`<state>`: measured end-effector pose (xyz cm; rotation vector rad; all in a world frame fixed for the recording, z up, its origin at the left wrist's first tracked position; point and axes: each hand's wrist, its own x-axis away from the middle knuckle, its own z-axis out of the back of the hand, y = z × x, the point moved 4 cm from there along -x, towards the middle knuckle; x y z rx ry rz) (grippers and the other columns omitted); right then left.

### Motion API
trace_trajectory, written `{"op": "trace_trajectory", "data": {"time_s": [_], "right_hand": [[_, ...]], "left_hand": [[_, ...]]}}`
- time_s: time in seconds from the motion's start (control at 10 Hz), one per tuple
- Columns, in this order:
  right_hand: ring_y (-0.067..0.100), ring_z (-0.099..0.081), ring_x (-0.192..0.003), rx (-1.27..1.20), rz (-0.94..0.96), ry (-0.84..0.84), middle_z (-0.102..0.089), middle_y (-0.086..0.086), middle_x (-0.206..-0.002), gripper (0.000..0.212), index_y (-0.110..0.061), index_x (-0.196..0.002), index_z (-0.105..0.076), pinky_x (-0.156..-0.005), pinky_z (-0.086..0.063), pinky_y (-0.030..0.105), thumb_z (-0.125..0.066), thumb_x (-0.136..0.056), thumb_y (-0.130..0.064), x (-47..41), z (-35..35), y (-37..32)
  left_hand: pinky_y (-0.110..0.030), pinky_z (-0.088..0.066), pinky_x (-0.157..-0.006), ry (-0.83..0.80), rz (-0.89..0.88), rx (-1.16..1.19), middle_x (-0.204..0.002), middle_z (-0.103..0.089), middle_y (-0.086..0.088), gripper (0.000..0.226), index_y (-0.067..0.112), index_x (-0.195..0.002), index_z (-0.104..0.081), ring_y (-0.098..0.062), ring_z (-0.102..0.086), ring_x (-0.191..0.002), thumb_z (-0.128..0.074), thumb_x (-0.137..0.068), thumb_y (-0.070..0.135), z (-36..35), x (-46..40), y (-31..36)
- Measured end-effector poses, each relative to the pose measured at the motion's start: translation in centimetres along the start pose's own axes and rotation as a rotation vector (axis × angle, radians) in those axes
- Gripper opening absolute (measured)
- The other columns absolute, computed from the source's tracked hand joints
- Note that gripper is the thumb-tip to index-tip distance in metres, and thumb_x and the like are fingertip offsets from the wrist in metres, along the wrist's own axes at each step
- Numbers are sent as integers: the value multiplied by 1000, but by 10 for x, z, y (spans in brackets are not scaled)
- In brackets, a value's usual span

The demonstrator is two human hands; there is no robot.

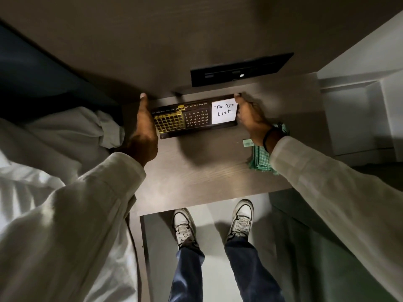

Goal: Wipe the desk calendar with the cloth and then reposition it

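The near half of the bench (196, 171) lies bare, open to approach from the front edge. The desk calendar (194, 116) stands across the far part, close to the back wall, a hand at each end. The green checked cloth (260, 158) occupies the right side, under the right forearm.

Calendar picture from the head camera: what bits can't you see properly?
- Calendar, head view: its two ends are covered by the left hand and the right hand; the small month words are too tiny and dim to read surely.
- Cloth: part lies under the right wrist and sleeve.
- Black panel behind: too dark to tell what it is.
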<state>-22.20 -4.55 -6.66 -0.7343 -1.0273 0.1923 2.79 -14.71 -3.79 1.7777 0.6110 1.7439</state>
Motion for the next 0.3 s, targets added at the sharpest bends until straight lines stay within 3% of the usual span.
{"op": "trace_trajectory", "data": {"time_s": [0.1, 0.2, 0.3], "right_hand": [[26, -70, -104, 0, 70, 82, -75, 5, -109, 44, -10, -110, -70, -99, -56, 43, -63, -89, -48, 6, 11, 2], [21, -65, -82, -29, 167, 109, -69, 5, -90, 14, -16, -101, -68, -82, -55, 35, -73, -89, -23, 36, 24, -9], [9, -66, -62, -164, 314, 60, -72, 2, -75, 5, -13, -85, -73, -62, -57, 22, -74, -88, -9, 89, 46, -42]], "left_hand": [[-23, -50, -87, 136, -82, -303, -136, -62, 1, 74, 21, -159, -37, -8, -67, -104, -33, -103, 70, 10, 8, -2], [-43, -22, -131, 136, -390, -704, -174, -18, -12, 75, 14, -168, -14, -32, -23, -160, -31, -108, 57, 18, 29, 5], [-44, -5, -134, 88, -738, -1007, -176, 5, -15, 75, 4, -167, -7, -32, 3, -164, -32, -110, 46, 20, 69, 25]]}}
